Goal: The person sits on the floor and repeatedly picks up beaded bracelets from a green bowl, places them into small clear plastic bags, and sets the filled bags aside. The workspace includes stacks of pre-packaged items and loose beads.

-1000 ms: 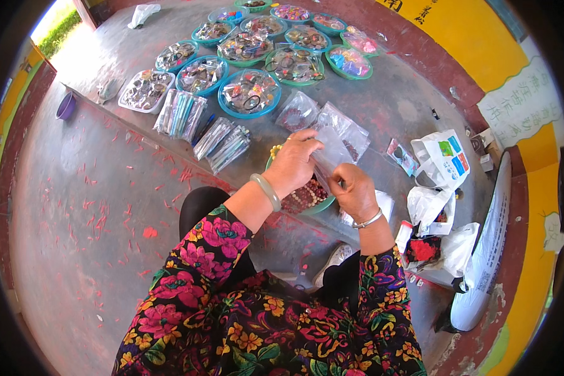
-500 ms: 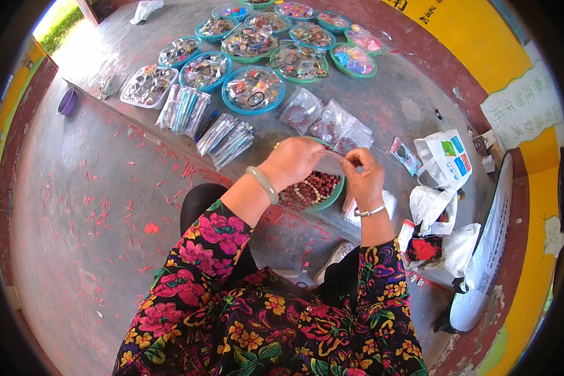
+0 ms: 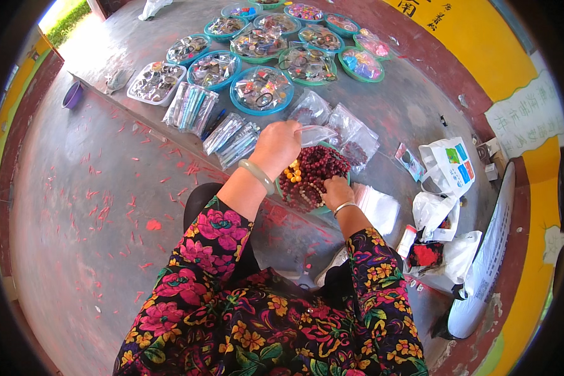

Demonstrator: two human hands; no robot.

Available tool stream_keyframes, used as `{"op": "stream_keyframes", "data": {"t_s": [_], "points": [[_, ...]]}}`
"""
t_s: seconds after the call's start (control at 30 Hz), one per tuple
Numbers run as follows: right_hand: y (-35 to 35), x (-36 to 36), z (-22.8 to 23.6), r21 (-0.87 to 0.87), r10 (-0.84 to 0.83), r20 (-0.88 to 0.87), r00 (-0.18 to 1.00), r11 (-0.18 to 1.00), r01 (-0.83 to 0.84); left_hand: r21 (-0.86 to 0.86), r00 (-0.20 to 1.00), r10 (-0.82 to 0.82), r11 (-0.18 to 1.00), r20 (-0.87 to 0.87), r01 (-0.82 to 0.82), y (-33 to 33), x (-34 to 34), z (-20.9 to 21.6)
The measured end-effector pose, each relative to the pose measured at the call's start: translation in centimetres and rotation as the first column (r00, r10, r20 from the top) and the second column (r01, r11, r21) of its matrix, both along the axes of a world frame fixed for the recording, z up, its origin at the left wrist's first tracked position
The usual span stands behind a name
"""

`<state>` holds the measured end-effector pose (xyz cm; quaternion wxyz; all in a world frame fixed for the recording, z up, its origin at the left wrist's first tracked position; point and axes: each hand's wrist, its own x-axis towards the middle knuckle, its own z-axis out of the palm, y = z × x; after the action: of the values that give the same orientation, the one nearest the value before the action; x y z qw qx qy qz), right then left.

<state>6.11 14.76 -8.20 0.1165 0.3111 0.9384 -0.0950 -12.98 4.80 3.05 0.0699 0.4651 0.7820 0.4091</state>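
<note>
My left hand (image 3: 278, 145) pinches a small clear plastic bag (image 3: 318, 134), held above the far side of a green basin (image 3: 323, 211). Heaped in that basin are dark red bead bracelets (image 3: 324, 161), along with a cluster of yellow beads (image 3: 291, 172) and some paler strings. My right hand (image 3: 338, 190) is down at the basin's right side, its bent fingers closed on the beads; the fingertips are partly hidden among them. Just right of that hand lies a stack of clear flat bags (image 3: 377, 208).
Beyond the basin lie bagged bracelets (image 3: 352, 135) and bundles of wrapped pens (image 3: 230, 139). Several basins of small packaged goods (image 3: 262, 91) fill the far floor. White shopping bags (image 3: 448, 166) stand at right, a purple bucket (image 3: 73, 95) at far left.
My right hand has let go of the clear bag and dropped into the bead basin. The left hand keeps the bag and has shifted slightly left.
</note>
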Motion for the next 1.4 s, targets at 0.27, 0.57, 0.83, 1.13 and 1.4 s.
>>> {"op": "stream_keyframes", "data": {"t_s": [0.27, 0.57, 0.83, 1.13, 1.4], "points": [[2.0, 0.3, 2.4, -0.121, -0.175, -0.271, 0.946, 0.982, 0.147, -0.073, 0.999, -0.031, 0.997, 0.019, 0.032, 0.3, 0.4, 0.6], [3.4, 4.1, 11.7, -0.419, -0.34, -0.563, 0.753, 0.903, 0.095, -0.069, 0.996, -0.09, 0.994, -0.003, 0.089, 0.3, 1.3, -0.2], [2.0, 6.0, 16.1, -0.604, -0.506, -0.724, 0.469, 0.793, -0.079, -0.232, 0.97, -0.245, 0.944, -0.008, 0.236, 1.2, 3.4, -1.9], [1.1, 4.9, 16.5, -0.482, -0.324, -0.736, 0.595, 0.867, -0.124, -0.25, 0.931, -0.346, 0.897, 0.114, 0.364, 1.9, 4.9, -1.8], [1.1, 4.9, 17.0, -0.382, -0.238, -0.722, 0.65, 0.92, -0.087, -0.255, 0.925, -0.371, 0.889, 0.083, 0.379, 1.8, 4.3, -1.6]]}}
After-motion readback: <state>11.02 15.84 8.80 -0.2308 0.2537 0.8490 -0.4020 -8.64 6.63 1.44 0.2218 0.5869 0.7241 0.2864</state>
